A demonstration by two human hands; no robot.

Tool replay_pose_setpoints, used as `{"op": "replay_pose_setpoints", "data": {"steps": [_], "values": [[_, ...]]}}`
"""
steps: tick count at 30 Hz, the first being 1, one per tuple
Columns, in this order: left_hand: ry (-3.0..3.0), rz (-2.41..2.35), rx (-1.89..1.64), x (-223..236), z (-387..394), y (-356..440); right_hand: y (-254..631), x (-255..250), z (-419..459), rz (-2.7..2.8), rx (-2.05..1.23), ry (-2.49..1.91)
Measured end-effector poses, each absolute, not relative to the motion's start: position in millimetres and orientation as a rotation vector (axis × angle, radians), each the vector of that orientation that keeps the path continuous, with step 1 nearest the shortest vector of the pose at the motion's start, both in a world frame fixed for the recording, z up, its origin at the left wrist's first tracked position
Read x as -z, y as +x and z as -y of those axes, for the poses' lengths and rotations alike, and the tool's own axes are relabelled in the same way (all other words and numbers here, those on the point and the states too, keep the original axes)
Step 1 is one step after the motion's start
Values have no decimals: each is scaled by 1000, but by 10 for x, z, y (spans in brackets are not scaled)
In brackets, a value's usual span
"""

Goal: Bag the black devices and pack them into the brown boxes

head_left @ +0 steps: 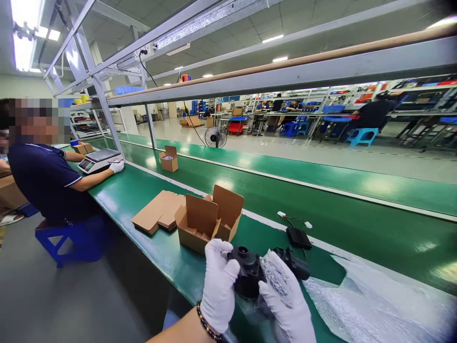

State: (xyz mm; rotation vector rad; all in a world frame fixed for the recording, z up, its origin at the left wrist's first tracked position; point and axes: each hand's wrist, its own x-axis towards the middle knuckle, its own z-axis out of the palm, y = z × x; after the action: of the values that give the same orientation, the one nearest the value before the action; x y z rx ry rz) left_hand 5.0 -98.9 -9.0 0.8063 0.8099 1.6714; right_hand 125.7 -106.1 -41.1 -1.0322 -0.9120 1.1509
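Both hands wear white gloves. My left hand [218,286] is closed around the left side of a black plastic housing [246,274] with a round opening on top. My right hand [287,302] holds its other side, with crumpled clear plastic wrap [276,276] under the fingers. Another black part [298,266] shows just beyond my right hand; whether it touches the hand I cannot tell. Behind it a small black box [299,237] with thin wires and white connectors lies on the green belt table. Clear bubble wrap [378,300] is spread to the right.
Two open cardboard boxes [196,224] stand just beyond my left hand, with flat folded cartons [159,210] to their left. Farther off is a small open box [169,159]. A co-worker [46,176] sits at left by a scale [102,160]. An overhead rail [285,71] crosses above.
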Motion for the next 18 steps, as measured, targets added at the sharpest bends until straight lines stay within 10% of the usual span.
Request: {"op": "replay_pose_setpoints", "data": {"steps": [18], "values": [[1250,-866,-1528,327,1272,-112,1318,284,883,1877,-117,-1013]]}}
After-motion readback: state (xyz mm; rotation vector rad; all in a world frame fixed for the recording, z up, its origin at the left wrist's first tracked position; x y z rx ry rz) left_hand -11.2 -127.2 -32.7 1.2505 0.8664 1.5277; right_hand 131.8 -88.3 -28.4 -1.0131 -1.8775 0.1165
